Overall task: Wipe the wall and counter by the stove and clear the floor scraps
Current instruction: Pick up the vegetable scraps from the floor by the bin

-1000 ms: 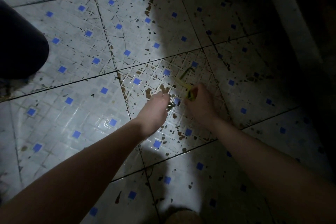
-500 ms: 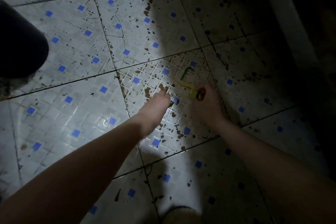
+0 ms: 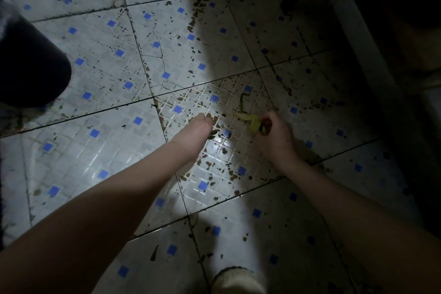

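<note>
Right hand [image 3: 274,137] pinching yellow-green scraps [image 3: 254,123], left hand [image 3: 196,132] fingers hidden, grip unclear, dim floor [image 3: 107,126]

Right hand [image 3: 274,137] around yellow-green scraps [image 3: 254,123] above stained floor tiles [image 3: 107,112]

The right hand [image 3: 274,136] has drawn away rightward from the left hand [image 3: 198,131], apparently still gripping yellow-green scraps [image 3: 254,123].

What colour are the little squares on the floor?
Blue. The little squares dot the whitish floor tiles, clearest in the head view.
</note>
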Tool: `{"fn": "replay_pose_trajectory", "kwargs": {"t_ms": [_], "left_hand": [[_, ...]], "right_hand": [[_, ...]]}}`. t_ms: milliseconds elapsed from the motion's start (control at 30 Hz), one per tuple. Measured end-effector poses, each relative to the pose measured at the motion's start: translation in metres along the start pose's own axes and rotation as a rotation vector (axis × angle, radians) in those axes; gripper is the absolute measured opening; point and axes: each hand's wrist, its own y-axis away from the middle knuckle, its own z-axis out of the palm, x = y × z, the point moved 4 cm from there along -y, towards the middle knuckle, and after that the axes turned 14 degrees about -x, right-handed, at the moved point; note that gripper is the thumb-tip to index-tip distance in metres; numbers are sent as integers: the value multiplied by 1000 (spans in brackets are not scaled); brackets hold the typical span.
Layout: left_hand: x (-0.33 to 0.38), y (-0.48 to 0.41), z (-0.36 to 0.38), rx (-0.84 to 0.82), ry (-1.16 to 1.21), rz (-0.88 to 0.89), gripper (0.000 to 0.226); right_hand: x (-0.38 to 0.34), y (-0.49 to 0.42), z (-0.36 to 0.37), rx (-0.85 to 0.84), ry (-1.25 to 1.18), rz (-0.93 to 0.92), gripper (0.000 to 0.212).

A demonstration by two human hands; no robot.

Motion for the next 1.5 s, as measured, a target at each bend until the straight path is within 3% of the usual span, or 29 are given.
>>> {"fn": "replay_pose_trajectory", "kwargs": {"t_ms": [433,700,1500], "left_hand": [[-14,46,-43,130,-2,-53,35],[-40,88,-66,217,5,-112,25],[-103,152,-81,347,107,-189,24]], "right_hand": [[-39,21,-12,2,46,-183,30],[-80,28,-5,-15,59,-255,21],[-131,8,42,-69,141,-297,22]]}}
